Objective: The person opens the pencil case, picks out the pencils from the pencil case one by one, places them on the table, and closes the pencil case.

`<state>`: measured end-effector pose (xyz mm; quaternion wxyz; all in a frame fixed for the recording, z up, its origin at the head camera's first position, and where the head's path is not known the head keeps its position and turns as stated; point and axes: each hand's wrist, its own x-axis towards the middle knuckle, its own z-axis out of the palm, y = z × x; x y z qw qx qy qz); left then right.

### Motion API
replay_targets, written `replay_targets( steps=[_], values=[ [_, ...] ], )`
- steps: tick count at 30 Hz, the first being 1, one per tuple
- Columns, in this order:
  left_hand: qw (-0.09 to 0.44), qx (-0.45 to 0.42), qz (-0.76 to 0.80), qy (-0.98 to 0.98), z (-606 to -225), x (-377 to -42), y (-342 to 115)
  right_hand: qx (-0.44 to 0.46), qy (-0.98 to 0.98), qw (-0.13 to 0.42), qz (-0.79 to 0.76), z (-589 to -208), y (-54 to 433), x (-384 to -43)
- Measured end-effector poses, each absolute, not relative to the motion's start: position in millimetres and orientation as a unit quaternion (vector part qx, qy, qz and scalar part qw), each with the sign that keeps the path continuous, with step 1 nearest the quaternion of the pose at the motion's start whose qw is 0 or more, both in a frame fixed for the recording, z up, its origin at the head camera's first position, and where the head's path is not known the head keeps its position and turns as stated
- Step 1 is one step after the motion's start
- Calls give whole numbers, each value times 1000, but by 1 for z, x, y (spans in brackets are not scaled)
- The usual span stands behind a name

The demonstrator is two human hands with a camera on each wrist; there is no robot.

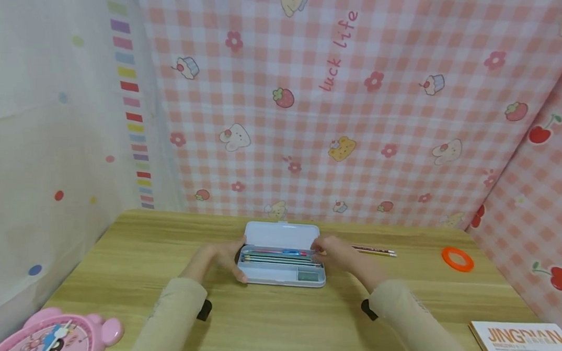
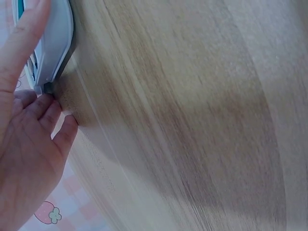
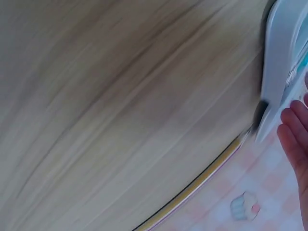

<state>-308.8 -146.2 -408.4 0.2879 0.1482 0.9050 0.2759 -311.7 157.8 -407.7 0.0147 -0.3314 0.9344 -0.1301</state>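
Observation:
A white pencil case lies with its lid raised at the back. Inside are several pencils, a blue pen and a dark green eraser in the front right corner. My left hand grips the case's left end, thumb toward the front and fingers at the back; the left wrist view shows that thumb over the case. At the right end, my right hand has its fingertips over the pencil ends; I cannot tell whether they pinch anything. Most of that hand is outside the right wrist view.
Two pencils lie on the wooden table right of the case. Farther right is an orange ring. A pink clock stands at the front left, a white book or box at the front right. Patterned cloth hangs behind.

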Motion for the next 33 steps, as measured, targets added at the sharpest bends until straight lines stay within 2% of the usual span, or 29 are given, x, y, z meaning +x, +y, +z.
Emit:
replay_targets(
  steps=[10,15,20,24,28,33],
  values=[
    [294,134,287,902,-410,-308,-143,-340,924,71,-161,-410,142,-316],
    [291,138,276,905,-412,-312,-145,-332,924,78,-170,-410,140,-318],
    [296,139,274,904,-411,-311,-146,-343,923,61,-165,-410,139,-316],
    [297,139,277,903,-409,-310,-146,-349,924,19,-157,-406,144,-314],
    [299,138,282,901,-409,-311,-146,-341,929,-19,-145,-400,157,-314],
    [301,152,281,898,-412,-315,-149,-321,934,-32,-156,-397,181,-314]
  ],
)
